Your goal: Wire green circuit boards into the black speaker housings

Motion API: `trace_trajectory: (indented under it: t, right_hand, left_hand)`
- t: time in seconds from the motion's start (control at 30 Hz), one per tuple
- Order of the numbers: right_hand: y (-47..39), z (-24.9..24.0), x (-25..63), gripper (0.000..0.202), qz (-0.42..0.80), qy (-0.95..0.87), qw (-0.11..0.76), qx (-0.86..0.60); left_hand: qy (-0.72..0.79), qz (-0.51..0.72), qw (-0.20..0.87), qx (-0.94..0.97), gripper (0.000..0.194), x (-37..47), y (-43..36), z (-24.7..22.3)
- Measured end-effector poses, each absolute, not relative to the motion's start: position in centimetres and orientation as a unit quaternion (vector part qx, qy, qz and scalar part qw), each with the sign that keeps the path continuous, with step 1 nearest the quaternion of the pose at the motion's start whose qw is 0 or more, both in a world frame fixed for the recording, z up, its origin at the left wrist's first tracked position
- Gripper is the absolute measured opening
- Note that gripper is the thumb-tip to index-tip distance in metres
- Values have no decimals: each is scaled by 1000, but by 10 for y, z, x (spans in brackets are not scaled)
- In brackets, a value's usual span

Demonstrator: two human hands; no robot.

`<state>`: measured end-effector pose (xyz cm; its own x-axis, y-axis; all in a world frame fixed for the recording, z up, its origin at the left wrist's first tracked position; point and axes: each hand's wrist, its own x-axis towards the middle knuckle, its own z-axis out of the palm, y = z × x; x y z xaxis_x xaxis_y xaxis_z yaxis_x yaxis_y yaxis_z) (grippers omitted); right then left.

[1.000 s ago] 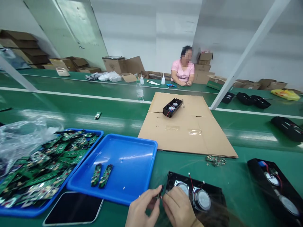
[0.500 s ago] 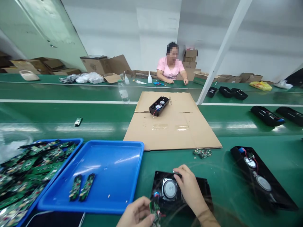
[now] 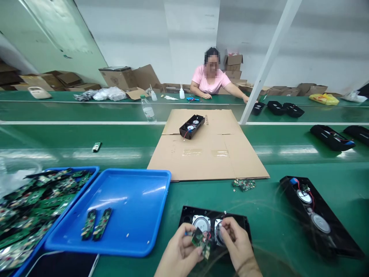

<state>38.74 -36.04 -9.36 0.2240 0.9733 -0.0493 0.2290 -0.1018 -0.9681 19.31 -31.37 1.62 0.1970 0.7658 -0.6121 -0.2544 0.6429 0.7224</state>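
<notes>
While my left hand (image 3: 180,252) pinches a small green circuit board (image 3: 201,241) between thumb and fingers (image 3: 192,250), my right hand (image 3: 235,242) closes its fingers on what seems to be the board's wiring, though that detail is too small to confirm. Both hands work directly over an open black speaker housing (image 3: 215,227) lying on the green desk (image 3: 268,215), two round drivers showing inside it. To the left, a blue tray (image 3: 138,200) carries two further boards (image 3: 96,224). Beyond lies flat cardboard (image 3: 213,157) bearing another speaker housing (image 3: 191,126). A person in pink (image 3: 211,79) sits at the far side.
</notes>
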Motion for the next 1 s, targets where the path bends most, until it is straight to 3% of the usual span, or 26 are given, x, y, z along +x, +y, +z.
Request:
trace_trajectory:
  t: [0.07,0.17,0.3,0.63,0.7,0.87,1.0]
  right_hand:
    - [-359,-85,386,26,346,-539,461,-615]
    - [-348,-65,383,15,174,-637,476,-580]
    - [-334,-43,381,16,-16,-715,428,-553]
    - [-325,-34,378,22,-51,-806,365,-463]
    - [-324,-34,378,20,-62,-816,355,-452]
    - [-325,-29,377,25,-79,-808,372,-450]
    - [-322,-23,378,25,-77,-807,387,-440]
  left_hand:
    - [534,375,701,287,75,204,-313,8]
    - [562,372,636,376,46,209,-314,-7]
    - [578,373,599,410,51,208,-315,-23]
    - [568,408,584,413,87,213,-323,-28]
    - [565,408,586,413,83,214,-323,-25]
    - [569,396,575,434,43,214,-321,-19]
    - [570,397,587,416,41,214,-319,-17]
